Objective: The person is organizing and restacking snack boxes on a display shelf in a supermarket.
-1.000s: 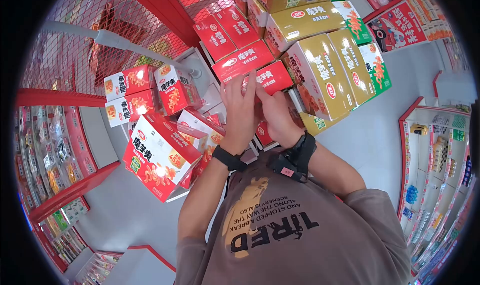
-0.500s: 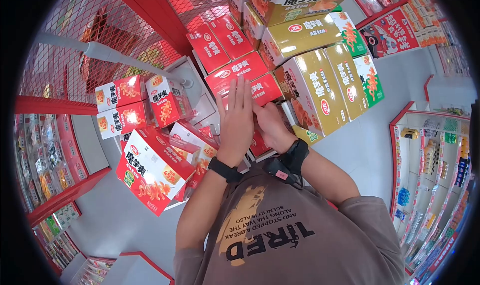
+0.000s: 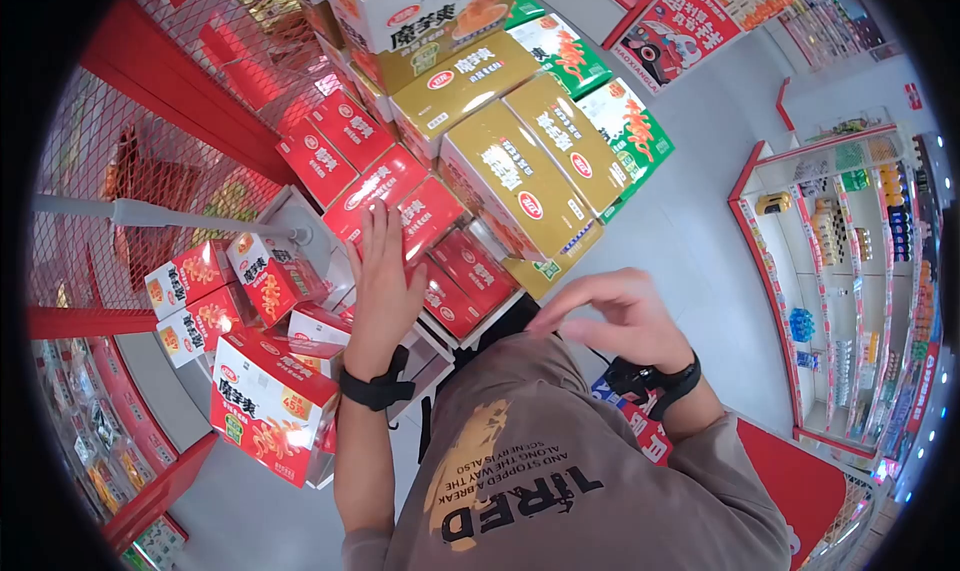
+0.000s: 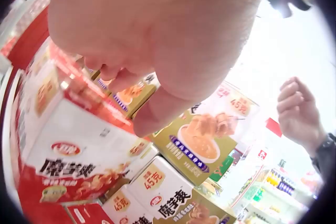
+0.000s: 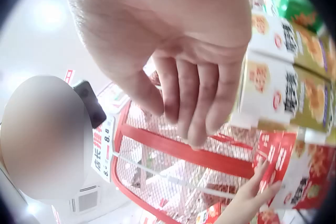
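Note:
In the head view the left hand (image 3: 385,296) rests with straight fingers on the red boxes (image 3: 375,191) of the stack. The right hand (image 3: 625,316) is in the air in front of the person's body, off the boxes, its fingers loosely bent and holding nothing. Beside it stand the gold boxes (image 3: 515,176). Two red boxes (image 3: 465,281) lie at the near edge of the stack. In the left wrist view the left hand (image 4: 157,29) reaches over red and gold boxes; in the right wrist view the right hand's (image 5: 178,50) fingers hang relaxed.
A white pole (image 3: 190,217) crosses in front of red mesh (image 3: 110,161) at the left. Red-and-white boxes (image 3: 265,406) stand left of the left arm. Green boxes (image 3: 625,136) adjoin the gold ones. Stocked shelves (image 3: 845,271) line the right side.
The right hand has left the red boxes and moved right, toward the body's front. The left hand stays on the stack. The head view has shifted, uncovering the near red boxes.

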A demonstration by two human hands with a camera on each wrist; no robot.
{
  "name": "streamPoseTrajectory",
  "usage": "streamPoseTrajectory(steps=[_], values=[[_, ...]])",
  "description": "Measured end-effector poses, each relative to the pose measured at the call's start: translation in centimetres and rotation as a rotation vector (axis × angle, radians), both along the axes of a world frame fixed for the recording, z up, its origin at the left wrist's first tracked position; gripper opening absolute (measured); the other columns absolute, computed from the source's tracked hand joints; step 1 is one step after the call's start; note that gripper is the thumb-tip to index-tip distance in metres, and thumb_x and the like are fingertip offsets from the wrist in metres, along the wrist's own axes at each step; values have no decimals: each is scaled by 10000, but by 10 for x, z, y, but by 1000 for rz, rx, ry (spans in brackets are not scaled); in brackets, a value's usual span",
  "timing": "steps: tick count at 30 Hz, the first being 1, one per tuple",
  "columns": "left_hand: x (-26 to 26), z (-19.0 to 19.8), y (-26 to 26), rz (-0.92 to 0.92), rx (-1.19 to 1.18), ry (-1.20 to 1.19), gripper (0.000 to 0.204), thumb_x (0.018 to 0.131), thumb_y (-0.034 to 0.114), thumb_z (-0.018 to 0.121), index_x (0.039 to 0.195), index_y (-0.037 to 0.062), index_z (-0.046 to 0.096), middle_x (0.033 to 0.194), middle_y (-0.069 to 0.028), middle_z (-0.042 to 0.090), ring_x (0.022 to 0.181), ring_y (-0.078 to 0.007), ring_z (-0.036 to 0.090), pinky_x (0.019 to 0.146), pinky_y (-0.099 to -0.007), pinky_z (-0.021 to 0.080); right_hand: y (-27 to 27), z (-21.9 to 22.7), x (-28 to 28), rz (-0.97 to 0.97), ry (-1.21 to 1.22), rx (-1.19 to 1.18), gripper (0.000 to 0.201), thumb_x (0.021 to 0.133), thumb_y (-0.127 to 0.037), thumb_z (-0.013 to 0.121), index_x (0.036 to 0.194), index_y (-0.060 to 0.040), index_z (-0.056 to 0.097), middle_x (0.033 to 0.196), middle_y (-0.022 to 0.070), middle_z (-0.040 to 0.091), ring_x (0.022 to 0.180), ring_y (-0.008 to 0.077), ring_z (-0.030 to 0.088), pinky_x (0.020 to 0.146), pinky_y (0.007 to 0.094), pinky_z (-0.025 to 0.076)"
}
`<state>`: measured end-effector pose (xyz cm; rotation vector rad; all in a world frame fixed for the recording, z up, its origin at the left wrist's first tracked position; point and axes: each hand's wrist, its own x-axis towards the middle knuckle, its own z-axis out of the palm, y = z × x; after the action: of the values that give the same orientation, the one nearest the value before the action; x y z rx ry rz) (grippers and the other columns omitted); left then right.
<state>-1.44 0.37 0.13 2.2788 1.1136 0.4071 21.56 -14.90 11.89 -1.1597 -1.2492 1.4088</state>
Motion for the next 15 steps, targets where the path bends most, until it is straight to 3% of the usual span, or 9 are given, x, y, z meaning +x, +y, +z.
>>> streamPoseTrajectory(steps=[1, 3, 6, 9, 10, 13, 15], values=[[1, 10, -7, -22, 26, 12, 754, 838, 113, 636, 1474, -53, 268, 1564, -249, 205, 1475, -369, 149, 1167, -551, 115, -10, 3, 14, -107, 56, 74, 229, 904, -37, 609, 1114, 43, 652, 1114, 157, 675, 1054, 214, 649, 891, 327, 504], [2, 43, -19, -42, 94, 39, 750, 849, 155, 657, 1462, -67, 287, 1553, -262, 219, 1466, -380, 181, 1170, -512, 164, -10, 7, 33, -487, -227, 240, 256, 889, 23, 609, 1144, 15, 634, 1040, 117, 697, 989, 220, 665, 839, 312, 522], [19, 88, -45, 15, -563, -292, 890, 840, 271, 718, 1475, -93, 211, 1541, -288, 220, 1443, -394, 238, 1158, -445, 241, 19, -9, 64, -664, -398, 275, 304, 898, -29, 616, 1197, 26, 600, 1048, 138, 704, 973, 228, 670, 830, 304, 517], [65, 104, -68, 83, -372, -314, 1059, 801, 357, 770, 1487, -106, 109, 1525, -309, 231, 1389, -401, 345, 1120, -410, 323, 62, -3, 72, -582, -568, 217, 386, 901, -109, 635, 1249, 38, 557, 1092, 190, 692, 956, 233, 676, 820, 293, 511], [76, 96, -69, 94, -303, -296, 1166, 763, 341, 809, 1489, -105, 13, 1505, -307, 265, 1347, -381, 414, 1080, -408, 384, 68, 0, 80, -495, -619, 167, 452, 905, -192, 647, 1272, 46, 531, 1097, 216, 687, 941, 249, 693, 792, 321, 524], [104, 97, -73, 212, -304, -434, 1190, 745, 293, 829, 1489, -100, -12, 1467, -289, 334, 1287, -358, 491, 1009, -397, 458, 87, -2, 94, -245, -678, 61, 479, 917, -247, 634, 1270, 57, 524, 1015, 231, 697, 895, 306, 707, 757, 364, 538], [116, 99, -74, 284, -440, -527, 1173, 737, 264, 837, 1523, -4, 8, 1438, -244, 398, 1247, -314, 538, 974, -394, 491, 93, -2, 89, -139, -641, 35, 589, 907, -309, 643, 1314, 75, 462, 936, 269, 683, 856, 376, 699, 752, 391, 548]])
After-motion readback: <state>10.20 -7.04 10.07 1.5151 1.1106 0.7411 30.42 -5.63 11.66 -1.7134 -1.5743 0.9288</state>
